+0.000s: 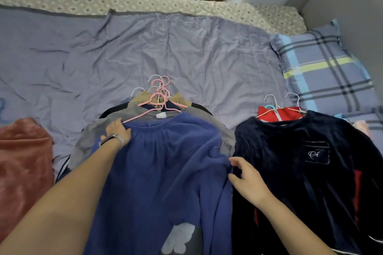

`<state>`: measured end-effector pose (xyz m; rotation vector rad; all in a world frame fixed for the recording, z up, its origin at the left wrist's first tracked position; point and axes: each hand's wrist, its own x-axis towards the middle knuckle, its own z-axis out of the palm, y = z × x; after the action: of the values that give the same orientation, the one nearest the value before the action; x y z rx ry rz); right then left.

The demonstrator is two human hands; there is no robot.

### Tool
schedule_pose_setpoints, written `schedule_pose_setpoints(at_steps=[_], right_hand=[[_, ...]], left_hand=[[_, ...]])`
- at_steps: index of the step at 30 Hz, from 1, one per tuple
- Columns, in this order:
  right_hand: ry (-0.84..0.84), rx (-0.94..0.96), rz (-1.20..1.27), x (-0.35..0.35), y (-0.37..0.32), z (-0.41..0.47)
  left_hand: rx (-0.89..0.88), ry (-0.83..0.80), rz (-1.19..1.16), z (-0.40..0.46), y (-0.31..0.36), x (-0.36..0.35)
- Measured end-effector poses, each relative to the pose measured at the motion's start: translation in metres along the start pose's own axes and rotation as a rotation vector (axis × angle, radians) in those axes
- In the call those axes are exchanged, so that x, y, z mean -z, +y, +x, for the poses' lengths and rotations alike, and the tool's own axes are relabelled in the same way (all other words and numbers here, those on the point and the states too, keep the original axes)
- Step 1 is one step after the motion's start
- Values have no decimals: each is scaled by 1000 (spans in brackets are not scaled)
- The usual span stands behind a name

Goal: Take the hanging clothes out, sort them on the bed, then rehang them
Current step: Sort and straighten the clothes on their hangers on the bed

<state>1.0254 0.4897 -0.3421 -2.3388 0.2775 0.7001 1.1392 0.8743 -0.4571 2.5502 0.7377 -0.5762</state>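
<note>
A blue fleece top on a pink hanger lies uppermost on a pile of hung clothes in the middle of the bed. Grey, tan and black garments show beneath it. My left hand, a watch on its wrist, rests on the top's left shoulder by the hanger arm, fingers curled into the fabric. My right hand pinches the top's right sleeve edge. To the right lies a second pile: a dark navy velvet top over a red garment, both on white hangers.
A plaid pillow sits at the right end of the bed, near the wall. A rust-coloured blanket lies at the left edge. Lilac sheet stretches beyond the piles toward a patterned border at the far side.
</note>
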Motion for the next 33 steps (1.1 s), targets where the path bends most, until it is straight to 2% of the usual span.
schedule_pose_setpoints(at_steps=[5, 9, 12, 15, 19, 24, 27, 31, 33], right_hand=[[34, -73, 188, -3, 7, -26], [40, -112, 342, -3, -1, -56], [68, -47, 371, 4, -9, -72], [148, 108, 305, 20, -19, -85], [295, 390, 53, 53, -26, -97], [356, 593, -187, 93, -36, -124], [301, 666, -267, 111, -23, -160], [81, 774, -187, 122, 21, -216], [36, 788, -155, 123, 37, -245]], left_hand=[[-94, -146, 20, -10, -24, -17], [-277, -1, -186, -87, -10, 3], [-345, 76, -254, -142, -11, 26], [-368, 144, -307, -201, -19, 46], [-350, 293, -409, -300, -13, 65], [-347, 415, -383, -427, 4, 78], [-298, 498, -348, -502, 12, 75], [-176, 622, -303, -588, 34, 57], [-85, 659, -256, -618, 43, 39]])
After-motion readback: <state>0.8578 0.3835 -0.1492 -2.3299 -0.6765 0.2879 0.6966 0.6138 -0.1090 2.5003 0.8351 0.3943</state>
